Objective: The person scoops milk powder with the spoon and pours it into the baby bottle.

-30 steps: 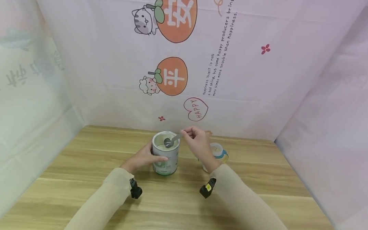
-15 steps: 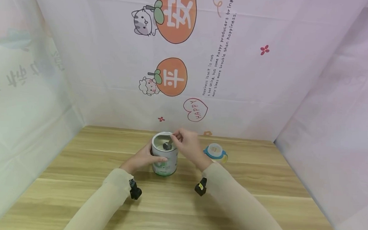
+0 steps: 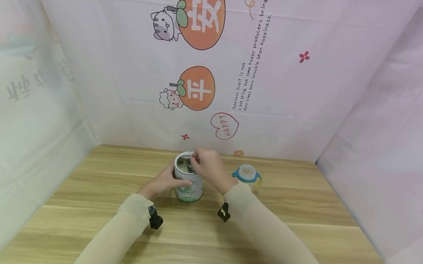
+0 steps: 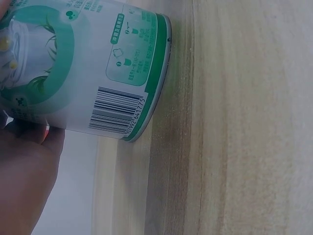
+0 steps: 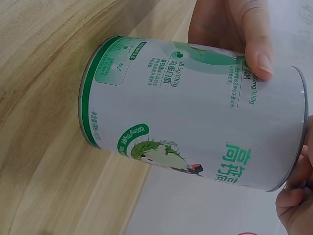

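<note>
A white and green milk powder can [image 3: 191, 191] stands upright on the wooden table, its top open. My left hand [image 3: 161, 181] grips its left side, the thumb [image 5: 258, 51] lying across the front. Over the can's right rim, my right hand [image 3: 211, 167] pinches the handle of a grey scoop [image 3: 190, 169]. The scoop's bowl is down inside the can and only partly visible; the fingers cover its handle. At the edge of the right wrist view, the right hand's curled fingers [image 5: 295, 198] are by the rim. Printed text and a barcode [image 4: 117, 110] face the left wrist camera.
Right of the can, behind my right forearm, stands a cup [image 3: 247, 173] with a translucent top, a blue collar and yellowish handles. The wooden table [image 3: 192, 245] meets printed white cloth [image 3: 275, 127] at the back and sides. Pale specks lie on the wood near the can's base.
My right hand has moved left and over the can, taking the scoop from above the rim down inside. The left hand and can have stayed put. More of the cup shows now.
</note>
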Available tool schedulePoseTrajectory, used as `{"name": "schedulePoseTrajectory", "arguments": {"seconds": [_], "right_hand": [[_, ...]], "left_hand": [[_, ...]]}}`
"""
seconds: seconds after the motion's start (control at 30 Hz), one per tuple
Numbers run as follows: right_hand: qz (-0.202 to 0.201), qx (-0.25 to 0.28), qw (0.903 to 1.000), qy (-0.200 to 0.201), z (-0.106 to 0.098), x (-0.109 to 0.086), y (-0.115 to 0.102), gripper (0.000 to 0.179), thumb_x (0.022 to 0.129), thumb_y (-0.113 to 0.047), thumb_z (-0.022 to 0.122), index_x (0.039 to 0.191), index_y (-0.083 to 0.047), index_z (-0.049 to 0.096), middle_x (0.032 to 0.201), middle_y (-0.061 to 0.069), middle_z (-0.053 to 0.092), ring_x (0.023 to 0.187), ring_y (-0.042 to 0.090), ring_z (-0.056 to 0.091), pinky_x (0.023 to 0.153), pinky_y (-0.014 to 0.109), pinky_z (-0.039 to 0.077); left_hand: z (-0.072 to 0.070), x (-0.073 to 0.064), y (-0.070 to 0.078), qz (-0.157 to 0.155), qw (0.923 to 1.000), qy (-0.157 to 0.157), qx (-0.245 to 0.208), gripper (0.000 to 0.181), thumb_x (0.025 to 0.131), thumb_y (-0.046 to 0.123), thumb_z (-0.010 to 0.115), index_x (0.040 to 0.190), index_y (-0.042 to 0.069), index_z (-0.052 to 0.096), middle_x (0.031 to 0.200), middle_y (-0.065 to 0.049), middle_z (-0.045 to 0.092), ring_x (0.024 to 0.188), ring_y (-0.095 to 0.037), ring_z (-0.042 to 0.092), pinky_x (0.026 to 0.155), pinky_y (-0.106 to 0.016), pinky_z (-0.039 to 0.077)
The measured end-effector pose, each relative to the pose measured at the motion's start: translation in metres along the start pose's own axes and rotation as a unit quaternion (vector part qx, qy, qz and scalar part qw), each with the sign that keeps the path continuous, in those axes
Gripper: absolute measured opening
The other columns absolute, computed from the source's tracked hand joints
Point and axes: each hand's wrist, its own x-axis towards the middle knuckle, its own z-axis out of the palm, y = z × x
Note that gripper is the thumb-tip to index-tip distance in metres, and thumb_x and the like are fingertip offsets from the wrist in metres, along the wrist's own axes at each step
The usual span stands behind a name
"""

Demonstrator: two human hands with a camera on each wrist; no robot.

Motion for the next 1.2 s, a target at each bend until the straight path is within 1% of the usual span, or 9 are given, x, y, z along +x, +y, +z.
{"name": "schedulePoseTrajectory", "arguments": {"seconds": [0.17,0.2,0.4,0.5,0.57,0.8,0.97,1.07,1.2], "right_hand": [[-0.010,-0.015,0.9998,-0.008,0.001,0.002,-0.003,0.008,0.096,-0.009,0.065,0.088,-0.006,0.066,0.074,-0.002,0.063,0.059,0.005,0.055,0.051,0.014,0.046],[-0.010,-0.019,0.9997,-0.012,0.001,0.003,-0.004,0.008,0.096,-0.009,0.065,0.088,-0.006,0.066,0.073,-0.002,0.063,0.059,0.005,0.055,0.051,0.014,0.046],[-0.011,-0.055,0.9967,-0.059,-0.002,0.010,-0.015,0.010,0.096,-0.011,0.066,0.088,-0.005,0.066,0.075,0.002,0.066,0.062,0.008,0.059,0.055,0.017,0.049],[-0.015,-0.064,0.9949,-0.077,-0.001,0.012,-0.019,0.011,0.097,-0.011,0.066,0.088,-0.004,0.066,0.076,0.003,0.067,0.064,0.009,0.061,0.056,0.017,0.051],[-0.019,-0.067,0.9945,-0.079,0.000,0.014,-0.020,0.011,0.096,-0.011,0.066,0.088,-0.004,0.066,0.077,0.004,0.068,0.064,0.010,0.062,0.057,0.017,0.051],[-0.005,-0.042,0.9955,-0.085,0.003,0.015,-0.021,0.009,0.096,-0.009,0.067,0.089,-0.002,0.067,0.078,0.006,0.069,0.064,0.011,0.065,0.055,0.013,0.050],[0.008,-0.030,0.9955,-0.090,0.005,0.016,-0.020,0.008,0.095,-0.009,0.068,0.090,-0.003,0.068,0.081,0.006,0.070,0.066,0.010,0.065,0.057,0.012,0.049],[0.010,-0.024,0.9948,-0.098,0.005,0.017,-0.020,0.007,0.095,-0.008,0.068,0.091,-0.003,0.069,0.081,0.006,0.070,0.066,0.010,0.064,0.057,0.012,0.049],[0.013,-0.018,0.9940,-0.107,0.004,0.016,-0.021,0.006,0.095,-0.008,0.068,0.092,-0.003,0.069,0.082,0.006,0.071,0.066,0.009,0.064,0.057,0.012,0.049]], "left_hand": [[0.000,0.000,0.000,0.006,1.0000,-0.004,0.004,0.091,0.086,0.022,0.083,0.154,0.035,0.024,0.146,-0.005,0.046,0.132,-0.028,0.046,0.108,-0.055,0.037],[0.000,-0.001,0.000,0.005,1.0000,-0.004,0.002,0.091,0.086,0.022,0.083,0.154,0.036,0.025,0.145,-0.004,0.047,0.132,-0.027,0.046,0.108,-0.055,0.037],[0.000,0.000,0.000,0.000,1.0000,0.000,0.006,0.090,0.085,0.024,0.083,0.153,0.041,0.025,0.144,-0.002,0.048,0.131,-0.025,0.048,0.107,-0.053,0.038],[0.000,0.000,-0.001,0.003,0.9999,0.000,0.013,0.092,0.085,0.025,0.083,0.154,0.039,0.024,0.144,-0.003,0.049,0.130,-0.026,0.049,0.108,-0.053,0.038],[0.000,0.001,-0.002,0.006,0.9999,-0.001,0.014,0.093,0.085,0.024,0.084,0.155,0.037,0.024,0.144,-0.003,0.049,0.131,-0.027,0.048,0.108,-0.054,0.037],[-0.001,0.001,-0.003,-0.004,0.9999,0.002,0.010,0.093,0.084,0.025,0.084,0.153,0.041,0.025,0.142,-0.001,0.050,0.130,-0.025,0.049,0.109,-0.053,0.037],[-0.002,0.001,-0.002,0.000,0.9999,-0.001,0.017,0.092,0.085,0.027,0.083,0.153,0.043,0.024,0.143,-0.001,0.049,0.130,-0.025,0.048,0.109,-0.054,0.037],[-0.003,0.000,-0.002,-0.004,0.9997,0.002,0.023,0.092,0.084,0.030,0.084,0.152,0.044,0.024,0.143,0.001,0.049,0.130,-0.024,0.049,0.109,-0.054,0.036],[-0.003,0.000,-0.003,-0.007,0.9996,0.001,0.027,0.092,0.083,0.031,0.084,0.152,0.042,0.025,0.143,0.001,0.049,0.130,-0.024,0.048,0.109,-0.054,0.036]]}}
